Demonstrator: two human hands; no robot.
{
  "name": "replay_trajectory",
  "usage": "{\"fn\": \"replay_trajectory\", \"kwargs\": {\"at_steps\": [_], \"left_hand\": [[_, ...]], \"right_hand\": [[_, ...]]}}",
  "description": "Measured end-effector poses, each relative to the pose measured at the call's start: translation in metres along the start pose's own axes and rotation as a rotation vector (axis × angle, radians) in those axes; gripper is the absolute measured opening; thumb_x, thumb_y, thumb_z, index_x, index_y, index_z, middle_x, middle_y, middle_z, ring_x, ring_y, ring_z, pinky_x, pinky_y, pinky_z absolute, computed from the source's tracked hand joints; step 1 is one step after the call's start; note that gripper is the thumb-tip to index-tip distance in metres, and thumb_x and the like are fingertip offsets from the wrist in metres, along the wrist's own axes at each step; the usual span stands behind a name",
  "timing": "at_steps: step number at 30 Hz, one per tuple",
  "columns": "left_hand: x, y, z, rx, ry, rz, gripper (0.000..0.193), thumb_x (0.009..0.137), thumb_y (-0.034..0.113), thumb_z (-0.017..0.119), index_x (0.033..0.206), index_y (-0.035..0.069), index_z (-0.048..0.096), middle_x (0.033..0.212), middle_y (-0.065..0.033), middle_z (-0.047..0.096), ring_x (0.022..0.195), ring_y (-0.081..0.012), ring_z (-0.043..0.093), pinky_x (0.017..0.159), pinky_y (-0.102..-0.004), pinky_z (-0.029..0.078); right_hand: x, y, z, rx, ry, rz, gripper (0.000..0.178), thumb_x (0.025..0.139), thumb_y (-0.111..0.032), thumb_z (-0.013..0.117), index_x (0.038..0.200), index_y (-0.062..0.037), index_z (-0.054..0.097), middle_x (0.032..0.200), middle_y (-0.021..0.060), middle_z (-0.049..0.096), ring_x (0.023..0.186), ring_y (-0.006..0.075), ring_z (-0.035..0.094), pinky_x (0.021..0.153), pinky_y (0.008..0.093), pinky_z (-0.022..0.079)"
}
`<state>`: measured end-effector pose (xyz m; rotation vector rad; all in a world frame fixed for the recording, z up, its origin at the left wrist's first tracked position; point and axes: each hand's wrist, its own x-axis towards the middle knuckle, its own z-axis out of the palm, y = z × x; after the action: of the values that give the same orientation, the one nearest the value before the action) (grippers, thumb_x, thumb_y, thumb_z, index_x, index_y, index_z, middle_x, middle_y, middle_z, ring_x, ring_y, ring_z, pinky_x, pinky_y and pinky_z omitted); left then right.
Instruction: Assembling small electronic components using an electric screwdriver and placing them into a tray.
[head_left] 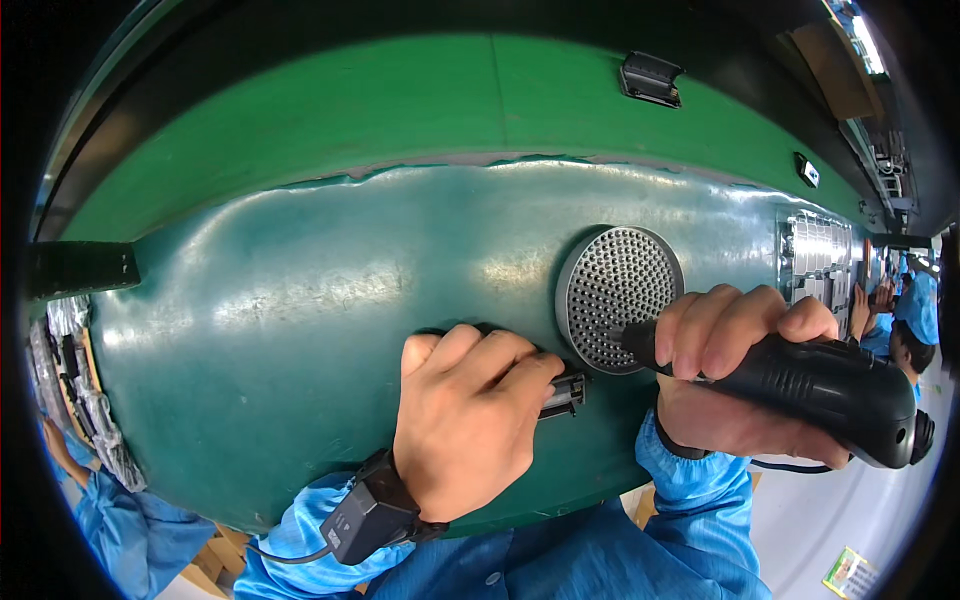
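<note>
My right hand (735,330) is wrapped round a black electric screwdriver (810,385), which lies nearly level and points left. Its tip is over the lower part of a round grey screw tray (572,310) with rows of small metal dots, probably screws; I cannot tell whether it touches them. My left hand (470,410) presses down on a small black plastic housing (567,395) on the green mat. Only the housing's right end shows past the fingers, with a greyish inside.
Behind the mat (300,370) runs a green belt (400,95) carrying an open black case (652,80) and a smaller part (807,170). Clear trays of parts (818,250) stand at the right. Wrapped dark parts (85,390) lie at the left. Co-workers in blue sit on both sides.
</note>
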<state>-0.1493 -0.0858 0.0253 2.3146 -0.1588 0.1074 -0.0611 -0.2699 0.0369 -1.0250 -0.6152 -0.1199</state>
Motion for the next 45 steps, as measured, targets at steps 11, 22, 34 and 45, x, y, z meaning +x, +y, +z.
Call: {"fn": "replay_trajectory", "kwargs": {"at_steps": [11, 22, 34, 45], "left_hand": [[0.001, 0.001, -0.001, -0.005, -0.004, 0.006, 0.023, 0.075, 0.009, 0.080, 0.097, 0.015, 0.077, 0.093, 0.0038, 0.068, 0.084, -0.0197, 0.058, 0.081, -0.0366, 0.037], [-0.003, -0.003, 0.000, -0.022, 0.005, 0.013, 0.027, 0.073, 0.008, 0.082, 0.098, 0.016, 0.076, 0.093, 0.0047, 0.065, 0.084, -0.0192, 0.056, 0.080, -0.0370, 0.036], [-0.003, -0.003, 0.001, -0.030, 0.007, 0.000, 0.027, 0.073, 0.009, 0.082, 0.098, 0.016, 0.076, 0.094, 0.0048, 0.064, 0.084, -0.0184, 0.056, 0.080, -0.0366, 0.036], [-0.003, -0.002, 0.000, -0.029, -0.006, 0.001, 0.027, 0.073, 0.009, 0.081, 0.099, 0.016, 0.076, 0.094, 0.0054, 0.064, 0.084, -0.0184, 0.055, 0.080, -0.0365, 0.036]], "right_hand": [[0.006, -0.001, 0.000, 0.015, -0.025, -0.054, 0.087, 0.082, -0.085, 0.058, 0.124, -0.0091, 0.047, 0.076, 0.0069, 0.055, 0.058, 0.0188, 0.053, 0.047, 0.0346, 0.045], [-0.031, -0.038, 0.023, -0.073, -0.052, -0.048, 0.061, 0.093, -0.066, 0.063, 0.114, -0.0109, 0.045, 0.067, 0.0063, 0.058, 0.049, 0.0185, 0.056, 0.043, 0.0337, 0.051], [-0.029, -0.030, 0.024, -0.062, -0.083, 0.080, 0.063, 0.094, -0.065, 0.063, 0.114, -0.0084, 0.046, 0.069, 0.0103, 0.061, 0.050, 0.0213, 0.057, 0.045, 0.0371, 0.052], [-0.032, -0.025, 0.023, -0.072, -0.088, 0.032, 0.064, 0.093, -0.066, 0.064, 0.114, -0.0084, 0.047, 0.070, 0.0109, 0.061, 0.050, 0.0215, 0.057, 0.046, 0.0377, 0.051]]}}
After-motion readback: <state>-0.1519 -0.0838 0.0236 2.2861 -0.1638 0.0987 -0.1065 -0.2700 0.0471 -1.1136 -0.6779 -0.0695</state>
